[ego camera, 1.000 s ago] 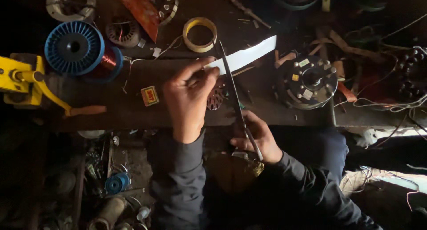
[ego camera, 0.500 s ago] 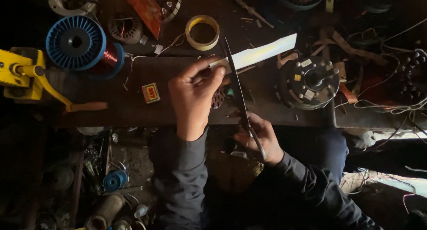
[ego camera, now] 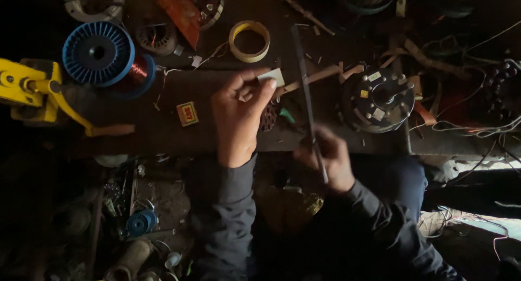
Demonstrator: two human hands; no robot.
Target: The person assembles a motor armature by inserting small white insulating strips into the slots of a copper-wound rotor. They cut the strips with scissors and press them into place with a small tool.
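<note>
The left hand (ego camera: 239, 118) reaches forward over the dark counter (ego camera: 163, 131), wrist straight, sleeve drawn to the wrist. Its grip is closed: thumb and fingertips pinch a small pale strip (ego camera: 271, 76) by one edge, holding it just above the counter's far side. The right hand (ego camera: 325, 159) sits nearer the body, knuckles up and slightly blurred, its grip wrapped shut around the lower end of long dark scissors (ego camera: 306, 96). The blades point away from the person, nearly upright in the view, passing just right of the strip; whether they touch it cannot be told. A blue wire spool (ego camera: 99, 53) and a yellow tool (ego camera: 32, 88) lie well to the left, a tape ring (ego camera: 249, 40) beyond the strip, a round motor part (ego camera: 380, 99) on the right.
</note>
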